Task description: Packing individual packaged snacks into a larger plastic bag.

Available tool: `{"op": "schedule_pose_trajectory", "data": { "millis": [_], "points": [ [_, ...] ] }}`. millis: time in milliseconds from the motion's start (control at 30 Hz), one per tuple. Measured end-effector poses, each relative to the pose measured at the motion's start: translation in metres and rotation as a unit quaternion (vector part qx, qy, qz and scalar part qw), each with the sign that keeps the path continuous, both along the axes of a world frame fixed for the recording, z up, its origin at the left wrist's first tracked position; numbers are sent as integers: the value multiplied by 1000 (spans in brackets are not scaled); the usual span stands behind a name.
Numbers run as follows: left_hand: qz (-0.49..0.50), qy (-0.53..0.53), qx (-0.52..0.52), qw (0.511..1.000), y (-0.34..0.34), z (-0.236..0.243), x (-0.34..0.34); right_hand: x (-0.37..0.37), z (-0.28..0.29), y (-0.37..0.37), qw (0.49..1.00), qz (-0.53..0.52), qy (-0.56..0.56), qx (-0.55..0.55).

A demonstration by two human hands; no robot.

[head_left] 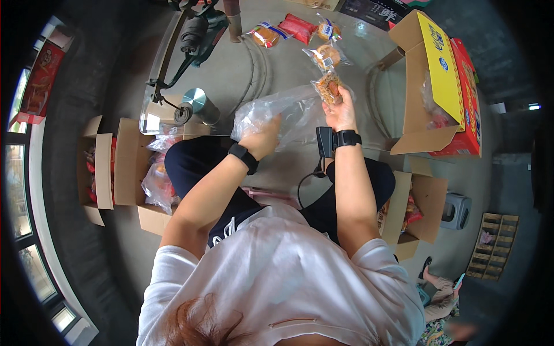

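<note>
My left hand (262, 136) is closed on a large clear plastic bag (297, 109), which spreads over the glass table toward my right hand. My right hand (341, 113) grips a small wrapped bun (329, 87) with a browned, flecked top, fingers at its side. Just beyond it lies a round bun in clear wrap (326, 56). Farther back are a red packet (298, 27), a wrapped bun with a blue-and-white label (328, 29) and another wrapped pastry (266, 35). How far the bag's mouth is spread I cannot tell.
A metal tumbler (202, 105) stands left on the glass table (231, 75), beside a jointed stand (199, 40). An opened cardboard box (411, 98) sits at the right edge, against a red carton (470, 109). Filled cartons (128, 161) flank my legs. A person (444, 300) is at lower right.
</note>
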State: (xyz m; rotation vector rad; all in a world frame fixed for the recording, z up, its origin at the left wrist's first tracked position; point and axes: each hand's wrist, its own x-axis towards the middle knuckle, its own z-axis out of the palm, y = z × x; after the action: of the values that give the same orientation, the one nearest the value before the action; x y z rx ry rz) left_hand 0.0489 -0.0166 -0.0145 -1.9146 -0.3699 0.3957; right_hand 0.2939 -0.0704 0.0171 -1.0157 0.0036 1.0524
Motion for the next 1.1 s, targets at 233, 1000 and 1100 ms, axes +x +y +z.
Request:
{"op": "schedule_pose_trajectory", "data": {
  "millis": [233, 1000, 1100],
  "points": [
    [221, -418, -466, 748, 43, 108, 22, -27, 59, -6, 955, -74, -246, 146],
    [198, -399, -670, 594, 48, 70, 13, -57, 23, 5, 612, 309, -701, -198],
    [113, -359, -662, 648, 26, 93, 25, -63, 35, -5, 546, 331, -726, -256]
  ]
}}
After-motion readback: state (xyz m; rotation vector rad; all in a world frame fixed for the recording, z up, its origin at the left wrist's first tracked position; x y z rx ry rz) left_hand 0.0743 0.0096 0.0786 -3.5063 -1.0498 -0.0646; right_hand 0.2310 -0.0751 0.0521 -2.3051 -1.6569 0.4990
